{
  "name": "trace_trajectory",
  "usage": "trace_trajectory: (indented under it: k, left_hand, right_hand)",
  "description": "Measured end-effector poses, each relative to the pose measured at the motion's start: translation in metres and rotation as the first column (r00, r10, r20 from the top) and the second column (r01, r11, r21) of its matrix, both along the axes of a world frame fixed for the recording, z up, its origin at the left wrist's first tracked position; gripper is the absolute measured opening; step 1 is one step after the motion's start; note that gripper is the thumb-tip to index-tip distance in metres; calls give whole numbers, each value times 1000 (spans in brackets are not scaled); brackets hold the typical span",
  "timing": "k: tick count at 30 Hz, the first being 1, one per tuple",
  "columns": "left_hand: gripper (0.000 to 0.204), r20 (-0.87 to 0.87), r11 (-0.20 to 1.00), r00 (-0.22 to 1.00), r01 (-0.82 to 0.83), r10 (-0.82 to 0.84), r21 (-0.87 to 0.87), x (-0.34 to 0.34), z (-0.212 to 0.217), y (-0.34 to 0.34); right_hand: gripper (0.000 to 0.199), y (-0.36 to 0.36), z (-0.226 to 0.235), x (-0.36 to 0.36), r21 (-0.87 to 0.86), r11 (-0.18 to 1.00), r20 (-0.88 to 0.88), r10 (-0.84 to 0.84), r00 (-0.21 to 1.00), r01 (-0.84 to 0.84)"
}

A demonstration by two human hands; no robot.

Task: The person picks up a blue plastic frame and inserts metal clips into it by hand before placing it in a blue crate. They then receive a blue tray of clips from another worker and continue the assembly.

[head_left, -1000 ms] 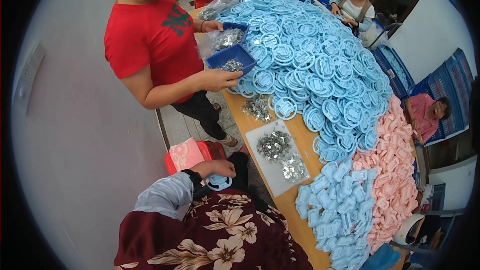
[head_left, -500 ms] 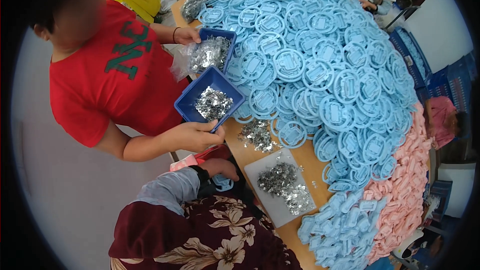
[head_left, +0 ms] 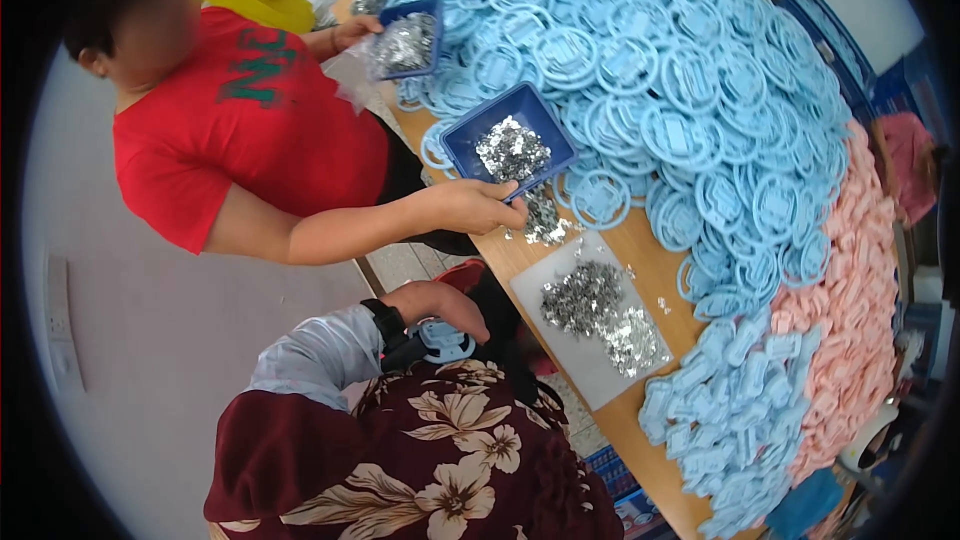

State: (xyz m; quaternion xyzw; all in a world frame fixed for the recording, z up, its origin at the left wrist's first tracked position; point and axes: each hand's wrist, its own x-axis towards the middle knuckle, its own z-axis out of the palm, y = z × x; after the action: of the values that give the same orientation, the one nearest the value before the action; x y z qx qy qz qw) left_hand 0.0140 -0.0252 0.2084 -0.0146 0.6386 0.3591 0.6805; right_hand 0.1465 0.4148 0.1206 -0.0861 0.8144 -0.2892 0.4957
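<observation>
My left hand (head_left: 440, 308), dark band at the wrist and grey sleeve behind it, is low beside the table. It hovers or rests by a light-blue plastic ring part (head_left: 445, 340); its fingers are blurred and partly hidden, so I cannot tell whether it holds anything. My right hand is out of view. To the left a person in a red shirt holds a blue bin (head_left: 550, 110) of small silvery metal pieces (head_left: 513, 147) over the table. That person's other hand grips a second blue bin (head_left: 437, 25) with a clear bag of metal pieces inside.
A white board (head_left: 592, 390) on the wooden table (head_left: 650, 440) bears two heaps of metal pieces, with a third heap (head_left: 545, 220) beside it. A large mound of light-blue ring parts (head_left: 660, 130) covers the table's far side; smaller blue pieces (head_left: 730, 420) and pink pieces (head_left: 850, 370) lie nearer right.
The person in red has moved one bin rightward over the table, and the other bin has shifted back. My view has tilted, so the table sits differently. My left hand stays by the ring part.
</observation>
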Motion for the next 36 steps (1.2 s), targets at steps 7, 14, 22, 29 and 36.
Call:
trace_trajectory:
  k: [7, 14, 22, 29, 36]
  left_hand:
    - [38, 173, 978, 965, -203, 194, 35, -19, -33, -2]
    - [20, 555, -49, -711, -633, 430, -773, -108, 56, 43]
    - [23, 215, -228, -976, -215, 25, -950, -103, 12, 26]
    - [31, 365, -338, -868, -473, 338, -813, -84, 4, 19]
    - [43, 570, -332, -686, -723, 452, -606, -19, -59, -41]
  right_hand:
    - [39, -50, -27, 11, 49, 998, 60, -29, 998, 26]
    - [41, -117, -145, 7, -185, 983, -53, -22, 998, 11]
    - [56, -186, -234, 16, -341, 936, -125, -135, 983, 85]
    - [59, -214, -261, 21, -405, 914, -59, -49, 997, 21]
    - [62, -213, -271, 25, -442, 896, 1, 46, 999, -40]
